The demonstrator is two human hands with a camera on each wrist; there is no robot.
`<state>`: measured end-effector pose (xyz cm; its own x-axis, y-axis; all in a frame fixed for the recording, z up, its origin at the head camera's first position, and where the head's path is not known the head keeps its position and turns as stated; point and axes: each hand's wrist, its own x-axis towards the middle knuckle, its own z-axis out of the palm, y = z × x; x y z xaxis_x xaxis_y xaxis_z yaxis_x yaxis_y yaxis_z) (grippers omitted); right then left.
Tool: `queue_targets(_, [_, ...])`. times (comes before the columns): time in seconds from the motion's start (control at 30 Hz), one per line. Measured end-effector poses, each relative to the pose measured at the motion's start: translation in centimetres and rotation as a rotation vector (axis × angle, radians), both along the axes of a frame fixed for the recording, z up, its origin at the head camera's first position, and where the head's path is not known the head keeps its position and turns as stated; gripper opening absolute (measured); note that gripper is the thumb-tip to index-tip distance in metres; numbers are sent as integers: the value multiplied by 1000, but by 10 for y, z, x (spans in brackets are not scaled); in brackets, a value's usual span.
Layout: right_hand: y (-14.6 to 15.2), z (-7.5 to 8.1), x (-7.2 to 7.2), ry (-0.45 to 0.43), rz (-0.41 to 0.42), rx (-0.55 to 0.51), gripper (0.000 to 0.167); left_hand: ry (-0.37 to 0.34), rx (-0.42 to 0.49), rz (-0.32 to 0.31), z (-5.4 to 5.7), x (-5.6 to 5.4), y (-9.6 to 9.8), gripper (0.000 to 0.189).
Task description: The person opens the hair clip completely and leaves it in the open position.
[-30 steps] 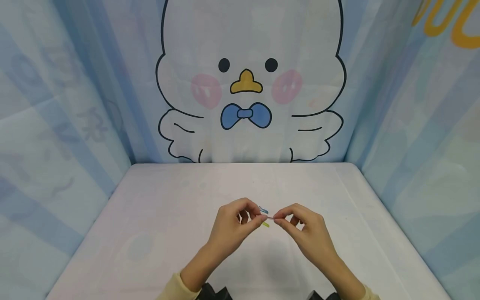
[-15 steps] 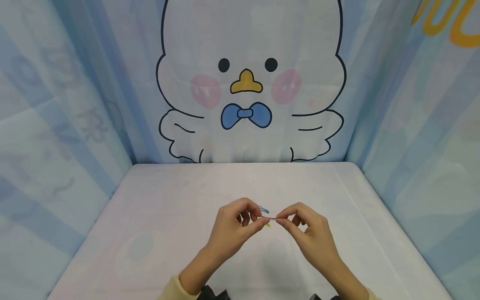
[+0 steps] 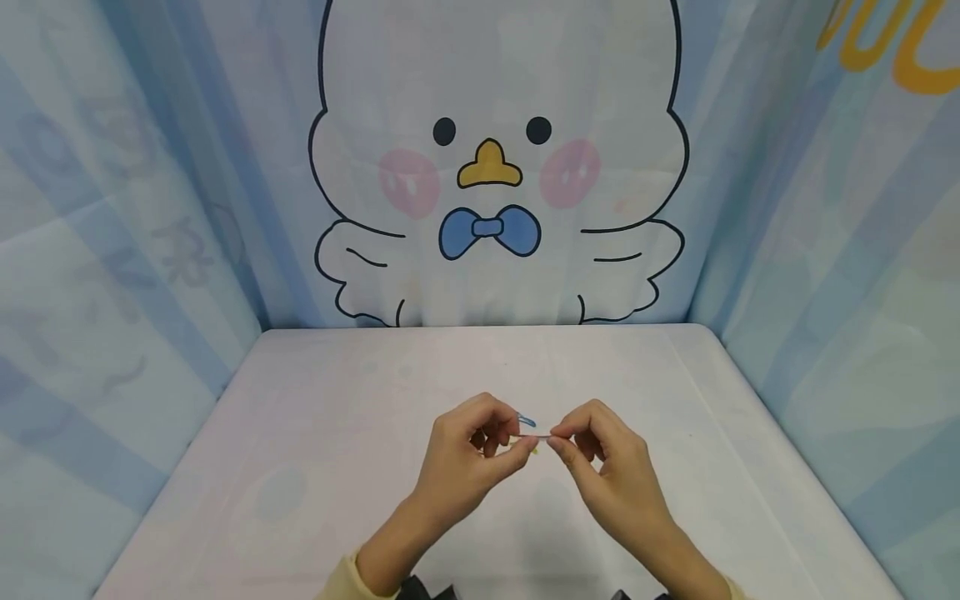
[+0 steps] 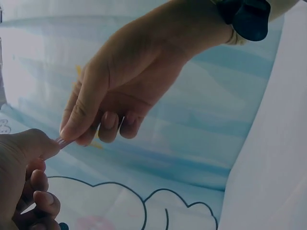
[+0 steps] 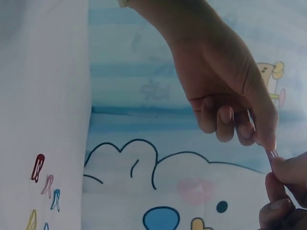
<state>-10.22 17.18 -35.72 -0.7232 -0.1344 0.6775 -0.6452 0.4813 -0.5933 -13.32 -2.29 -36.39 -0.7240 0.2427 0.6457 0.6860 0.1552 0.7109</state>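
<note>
A small pinkish-purple hair clip point(image 3: 536, 436) is stretched level between both hands, above the middle of the white table point(image 3: 337, 467). Its left end is pinched by the thumb and finger of my left hand point(image 3: 465, 454). The thumb and index finger of my right hand point(image 3: 611, 458) pinch the other end. In the right wrist view the clip point(image 5: 272, 155) shows narrow prongs; the fingertips hide much of it. Behind the hands, a blue hair clip point(image 3: 528, 421) lies on the table, and a yellow one point(image 3: 536, 452) is mostly covered by my left thumb.
Several snap hair clips lie on the table in the right wrist view: dark red point(image 5: 37, 167), pink point(image 5: 48, 186), blue point(image 5: 56, 199) and yellow point(image 5: 31, 220). A curtain with a printed chick point(image 3: 491, 275) closes off the back, and blue curtains point(image 3: 120, 250) flank both sides.
Both hands keep their pinch on the hair clip. The right hand shifted slightly right, then back left. More of the clip shows beside the left fingertips, and less of the yellow clip.
</note>
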Motion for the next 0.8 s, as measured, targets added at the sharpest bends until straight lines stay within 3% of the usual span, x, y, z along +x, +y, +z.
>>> queue_targets(0.2, [-4,1,1,35,-15,-4,30,46,32,0,1,1,1,21])
queue_targets(0.43, [-9,1,-3,121,-23,-27,29,184,33,21,1,1,5,27])
queue_targets(0.8, [-6,1,-8,134,-27,-12,27,154,42,49,0,-1,1,26])
